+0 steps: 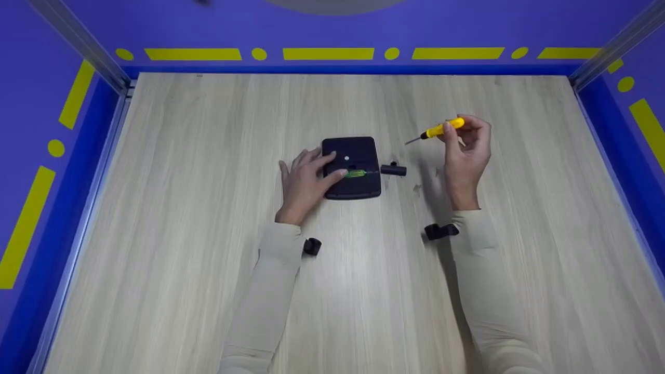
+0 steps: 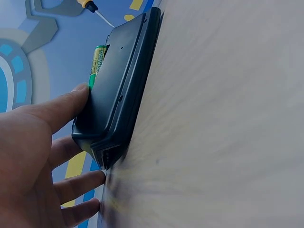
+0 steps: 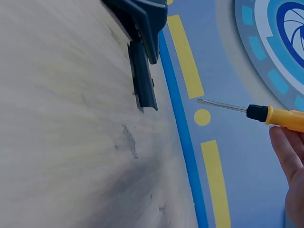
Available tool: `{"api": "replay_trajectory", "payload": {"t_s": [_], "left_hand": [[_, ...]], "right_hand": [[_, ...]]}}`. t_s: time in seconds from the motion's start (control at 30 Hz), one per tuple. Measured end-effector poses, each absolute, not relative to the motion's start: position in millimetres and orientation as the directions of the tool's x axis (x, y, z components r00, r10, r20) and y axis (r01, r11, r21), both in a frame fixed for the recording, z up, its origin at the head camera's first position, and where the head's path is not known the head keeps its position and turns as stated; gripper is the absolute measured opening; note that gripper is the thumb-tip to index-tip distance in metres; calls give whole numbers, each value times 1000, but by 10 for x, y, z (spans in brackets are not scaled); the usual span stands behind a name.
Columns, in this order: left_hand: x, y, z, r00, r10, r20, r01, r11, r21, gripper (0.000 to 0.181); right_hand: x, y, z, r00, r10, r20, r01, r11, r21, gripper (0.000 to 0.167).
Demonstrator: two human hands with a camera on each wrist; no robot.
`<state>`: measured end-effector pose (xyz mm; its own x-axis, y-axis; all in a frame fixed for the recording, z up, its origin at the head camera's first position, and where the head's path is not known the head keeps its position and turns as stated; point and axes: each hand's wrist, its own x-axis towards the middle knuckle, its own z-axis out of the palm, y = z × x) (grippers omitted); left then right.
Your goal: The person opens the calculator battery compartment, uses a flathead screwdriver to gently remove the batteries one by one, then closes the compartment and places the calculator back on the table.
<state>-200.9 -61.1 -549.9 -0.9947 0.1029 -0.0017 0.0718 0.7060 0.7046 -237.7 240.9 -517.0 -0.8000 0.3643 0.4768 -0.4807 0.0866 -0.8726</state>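
Observation:
A flat black device [image 1: 358, 147] lies on the table with a green-and-yellow battery [image 1: 356, 173] in a recess in its upper face. My left hand [image 1: 307, 179] rests on the device's left side, fingers spread, the thumb touching close to the battery's end. In the left wrist view the battery [image 2: 98, 61] sticks up a little above the casing. My right hand [image 1: 467, 150] holds a screwdriver [image 1: 441, 128] by its yellow handle, in the air right of the device, its tip pointing down and left. Beside the device's right edge lies a small black battery cover [image 1: 393, 170].
The pale wooden table [image 1: 208, 130] has blue walls [image 1: 332, 31] with yellow marks at its back and sides. Black camera mounts [image 1: 311, 246] sit at both wrists, close above the tabletop.

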Motion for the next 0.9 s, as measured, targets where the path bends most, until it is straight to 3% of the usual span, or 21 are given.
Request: {"api": "replay_trajectory", "payload": {"t_s": [0.33,0.9], "left_hand": [[-2005,-613,-5499,-995,102,-4,69,703,708,61],[-2013,-606,-5494,-995,98,-5,67,709,702,62]], "right_hand": [[-2402,2470,-5226,-772,385,506,-434,262,-862,27],[-2425,2543,-5257,-781,432,450,-317,346,-883,28]]}}
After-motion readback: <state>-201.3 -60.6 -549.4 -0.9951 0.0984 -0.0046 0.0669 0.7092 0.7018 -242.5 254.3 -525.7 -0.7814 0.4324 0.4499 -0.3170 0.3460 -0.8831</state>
